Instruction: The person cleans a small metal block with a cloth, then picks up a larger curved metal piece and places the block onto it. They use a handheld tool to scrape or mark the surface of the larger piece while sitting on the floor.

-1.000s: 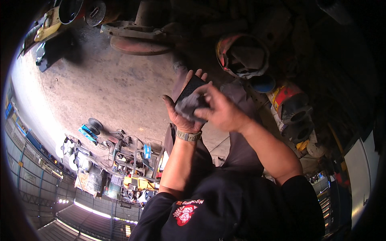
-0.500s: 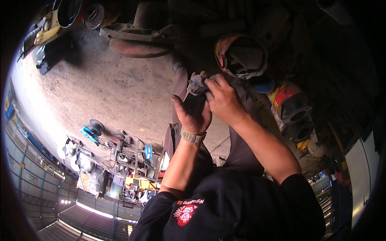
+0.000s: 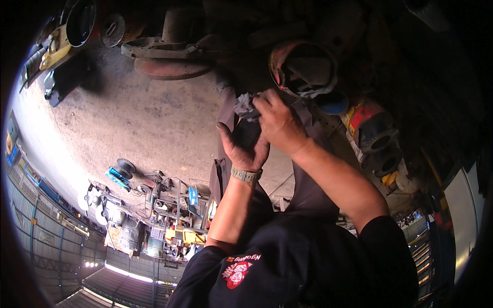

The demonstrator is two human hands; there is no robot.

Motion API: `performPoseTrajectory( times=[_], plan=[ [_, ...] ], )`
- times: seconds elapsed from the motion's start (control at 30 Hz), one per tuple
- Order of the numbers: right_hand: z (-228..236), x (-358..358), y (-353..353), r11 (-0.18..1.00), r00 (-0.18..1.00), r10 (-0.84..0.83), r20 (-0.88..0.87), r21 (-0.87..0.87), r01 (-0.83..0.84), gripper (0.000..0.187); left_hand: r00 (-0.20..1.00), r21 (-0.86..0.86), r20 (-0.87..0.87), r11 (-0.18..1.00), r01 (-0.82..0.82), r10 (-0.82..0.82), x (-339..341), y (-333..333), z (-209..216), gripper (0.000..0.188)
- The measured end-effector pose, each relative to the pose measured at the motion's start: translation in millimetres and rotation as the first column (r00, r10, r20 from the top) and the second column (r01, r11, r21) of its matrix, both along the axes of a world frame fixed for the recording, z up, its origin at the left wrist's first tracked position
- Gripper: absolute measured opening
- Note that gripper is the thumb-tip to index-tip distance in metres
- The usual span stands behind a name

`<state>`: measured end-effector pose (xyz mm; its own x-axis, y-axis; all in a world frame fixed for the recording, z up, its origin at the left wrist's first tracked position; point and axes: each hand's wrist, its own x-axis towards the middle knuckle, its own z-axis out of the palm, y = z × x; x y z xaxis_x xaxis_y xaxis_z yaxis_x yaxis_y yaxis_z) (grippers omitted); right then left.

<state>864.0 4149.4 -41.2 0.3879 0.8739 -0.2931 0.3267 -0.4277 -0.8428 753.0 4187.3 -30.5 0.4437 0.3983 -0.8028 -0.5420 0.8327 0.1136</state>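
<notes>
My left hand (image 3: 250, 154) is palm up, with its thumb stretched out to the left and a watch on the wrist. Across the palm lies a flat black thing (image 3: 246, 132), too dark to make out its kind. A crumpled grey rag (image 3: 245, 107) covers its far end and hides most of my left fingers. My right hand (image 3: 280, 120) comes from the right, its bent fingers pinching the rag against the black thing.
Beyond my knees stands a round container with a torn red rim (image 3: 275, 66), beside a blue round lid (image 3: 334, 104). Red and black cylinders (image 3: 372, 131) are on the right. A flat reddish disc (image 3: 172, 69) lies at the far side. Tools and machine parts (image 3: 159, 205) crowd the left.
My right hand has pushed the rag slightly left over the black thing. The view has shifted a little; my left hand keeps nearly the same pose.
</notes>
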Motion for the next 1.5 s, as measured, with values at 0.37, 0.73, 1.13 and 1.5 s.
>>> performPoseTrajectory(
  times=[0.37,0.73,1.13,1.5],
  plan=[
    [-12.0,3.2,-4.6,0.999,0.999,0.037,-0.016,-0.001,-0.037,0.027,0.997,0.052,0.076,0.998,-0.036,0.032,-8.3,-2.4,-7.5,0.099],
    [5.7,-30.5,-27.2,0.995,0.984,0.014,-0.180,0.096,0.003,0.027,0.998,0.065,-0.001,0.996,0.060,-0.060,-6.2,-4.9,-13.7,0.089],
    [-83.4,106.9,-94.0,0.698,0.821,-0.517,0.243,-0.436,0.568,0.044,0.989,0.010,0.134,0.998,0.058,-0.059,15.6,-11.4,-28.6,0.080],
    [-196.4,319.0,-172.4,0.483,0.621,-0.404,0.672,-0.419,0.768,0.052,0.968,0.011,0.107,0.973,0.229,-0.229,7.2,-35.2,-51.9,0.084]
  ],
)
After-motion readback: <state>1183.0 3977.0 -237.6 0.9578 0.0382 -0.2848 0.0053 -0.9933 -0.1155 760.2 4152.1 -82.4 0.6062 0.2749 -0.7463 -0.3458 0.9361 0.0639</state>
